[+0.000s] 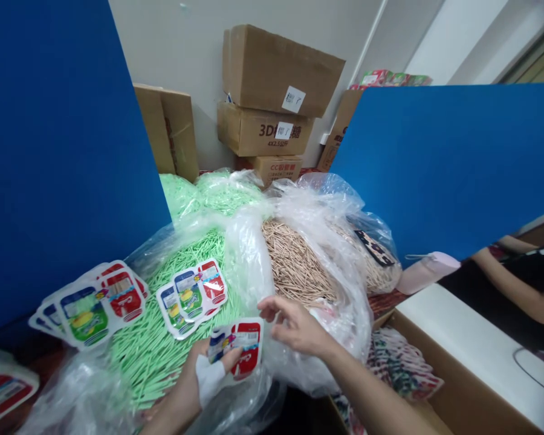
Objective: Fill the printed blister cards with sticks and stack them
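My left hand (198,379), with a white wrap on the thumb, grips a small red, white and blue printed pouch (241,350) by its lower left side. My right hand (294,326) hovers just right of the pouch's top edge, fingers loosely curled and apart, holding nothing. Behind the hands lie a clear bag of green sticks (172,314) and a clear bag of tan sticks (294,260). More printed pouches (191,296) rest on the green sticks, and a fanned stack of pouches (90,308) lies to the left.
Blue partition boards stand at left (58,151) and right (453,163). Cardboard boxes (272,90) are stacked at the back wall. An open carton (435,356) with filled packets sits lower right. Another person's arms (521,290) reach in at far right.
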Demonstrator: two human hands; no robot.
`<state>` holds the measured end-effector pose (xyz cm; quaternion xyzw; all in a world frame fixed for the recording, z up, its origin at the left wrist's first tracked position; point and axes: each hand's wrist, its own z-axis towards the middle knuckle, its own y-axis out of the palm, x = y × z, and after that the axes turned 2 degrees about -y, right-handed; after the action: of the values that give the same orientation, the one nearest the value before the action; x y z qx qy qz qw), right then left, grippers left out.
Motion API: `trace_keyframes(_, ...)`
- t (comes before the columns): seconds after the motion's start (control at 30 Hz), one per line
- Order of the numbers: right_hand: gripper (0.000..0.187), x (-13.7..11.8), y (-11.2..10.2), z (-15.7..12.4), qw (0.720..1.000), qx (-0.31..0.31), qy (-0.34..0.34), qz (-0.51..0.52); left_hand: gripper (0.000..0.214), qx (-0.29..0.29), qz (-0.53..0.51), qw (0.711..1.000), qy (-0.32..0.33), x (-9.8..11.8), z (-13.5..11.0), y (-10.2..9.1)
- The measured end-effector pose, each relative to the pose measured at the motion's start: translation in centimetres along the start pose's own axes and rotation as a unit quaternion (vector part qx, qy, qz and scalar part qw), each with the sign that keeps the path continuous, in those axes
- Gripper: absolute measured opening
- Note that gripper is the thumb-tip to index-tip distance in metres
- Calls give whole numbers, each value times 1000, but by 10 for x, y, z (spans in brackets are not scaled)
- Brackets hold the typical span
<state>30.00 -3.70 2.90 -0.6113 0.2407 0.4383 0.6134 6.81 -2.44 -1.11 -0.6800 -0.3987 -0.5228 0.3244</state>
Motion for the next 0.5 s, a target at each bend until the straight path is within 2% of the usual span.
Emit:
trace_keyframes(0.07, 29, -18, 20, 5, 996, 29, -47, -75, 25, -4, 24, 1000, 18, 5, -1, 2)
trace_keyframes(0.17, 33, -32, 35, 5, 986, 43, -103, -122, 20, 1, 64, 998, 20, 4, -1, 0)
trace_keyframes(0.23, 28, -35, 35, 1, 984, 20, -131, -116, 21, -20, 83, 996, 11, -1, -1, -3)
trace_keyframes(0.3, 23, -30, 24, -3, 985, -28, -147, -89, 23, -33, 96, 995, -7, -7, 0, -6)
trace_keyframes(0.37, 23, -15, 4, -6, 988, -46, -122, -77, 23, -3, 86, 996, -22, -12, -1, -7)
trace_keyframes(0.4, 26, -4, -8, -6, 991, -33, -86, -96, 23, 22, 73, 997, -29, -13, -2, -7)
trace_keyframes(0.43, 28, 9, -19, -6, 986, 2, -43, -162, 24, 48, 59, 997, -34, -14, -3, -7)
trace_keyframes(0.47, 28, 23, -29, -6, 965, 11, 2, -263, 25, 70, 45, 996, -37, -15, -4, -6)
trace_keyframes(0.5, 27, 37, -36, -6, 928, -15, 42, -371, 26, 82, 34, 995, -40, -15, -4, -4)
